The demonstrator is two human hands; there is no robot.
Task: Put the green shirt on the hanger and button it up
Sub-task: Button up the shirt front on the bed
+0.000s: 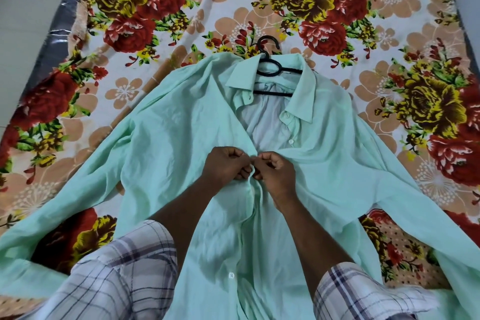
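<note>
Bedsheet (298, 21) in a bold print of red and yellow roses over peach blossoms covers the bed, lightly creased. The green shirt (181, 138) lies on it face up, pale mint, thin and wrinkled. Its long arms are spread to both sides and its collar (241, 78) points away from the person. The front gapes from the collar down to mid-chest, showing the paler inside of the back.

Two bare forearms reach forward over the lower shirt front from rolled plaid sleeves (124, 267), white with dark lines, and meet at mid-chest. The left grip (224, 165) is curled, knuckles up, pinching the shirt's front edge on its side. The right grip (276, 171), curled the same way, pinches the opposite edge. The two touch at the opening; whether a button sits between them cannot be told.

The black hanger (270, 70), thin and smooth, sits inside the neck. Its hook lies on the sheet beyond the collar and a bar crosses the opening. Round white upper buttons (291, 141) show above the right grip, and a lower button (231, 275) shows between the forearms.
</note>
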